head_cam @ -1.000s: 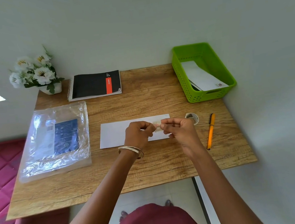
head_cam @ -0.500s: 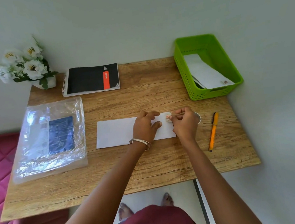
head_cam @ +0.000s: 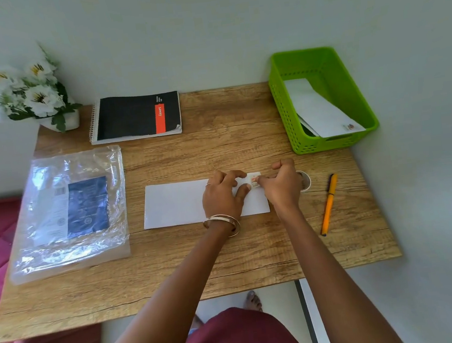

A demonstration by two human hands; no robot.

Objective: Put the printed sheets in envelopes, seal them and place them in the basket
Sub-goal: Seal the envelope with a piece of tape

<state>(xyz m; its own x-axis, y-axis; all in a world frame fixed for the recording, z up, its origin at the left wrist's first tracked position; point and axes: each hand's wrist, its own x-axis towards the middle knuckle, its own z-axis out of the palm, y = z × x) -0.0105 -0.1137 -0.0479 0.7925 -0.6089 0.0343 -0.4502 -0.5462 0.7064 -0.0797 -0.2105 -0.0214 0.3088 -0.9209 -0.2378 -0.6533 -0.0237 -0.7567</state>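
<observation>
Head view: left hand (head_cam: 223, 197) is pressing flat, fingers extended, on the envelope (head_cam: 177, 203) lying mid-desk (head_cam: 228, 255), prob. to stop it sliding. Right hand (head_cam: 281, 186) is pinching a small stamp-like sticker (head_cam: 254, 181) at the top right corner. Basket (head_cam: 312, 144) w/ finished envelopes is sitting back right. Vs. 1 s ago: both hands were holding the sticker up; now it's going down on the paper.

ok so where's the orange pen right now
In the head view the orange pen lies on the right side of the wooden table, just right of the right hand and the small tape roll, in front of the green basket.
</observation>
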